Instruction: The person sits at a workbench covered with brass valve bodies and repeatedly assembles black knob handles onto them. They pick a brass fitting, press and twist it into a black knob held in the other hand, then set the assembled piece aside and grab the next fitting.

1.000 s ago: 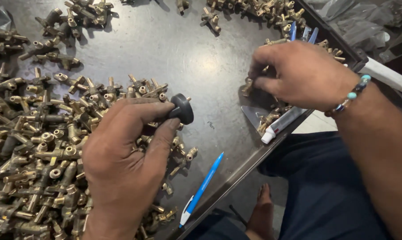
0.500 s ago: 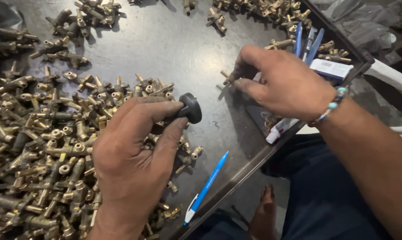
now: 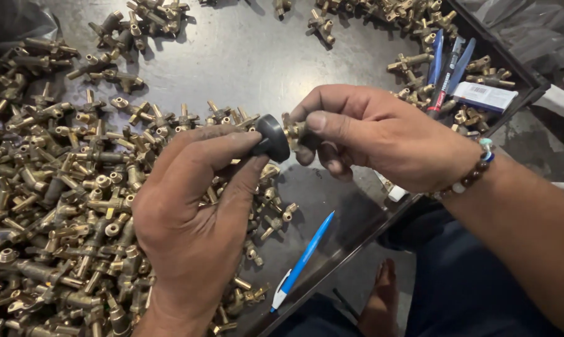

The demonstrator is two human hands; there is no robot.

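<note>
My left hand grips a round black knob between thumb and fingers, above the dark metal tray. My right hand pinches a small brass valve fitting and presses its end against the knob's face. The two hands meet at the middle of the view. A beaded bracelet circles my right wrist. Most of the fitting is hidden behind my right fingers.
A large heap of brass fittings covers the tray's left side, with smaller clusters at the back. A blue pen lies near the tray's front edge. More pens and a white box lie at right. My foot shows below.
My right hand lifted a brass fitting from the right side of the tray and carried it left to the knob. My left hand raised the knob slightly toward it.
</note>
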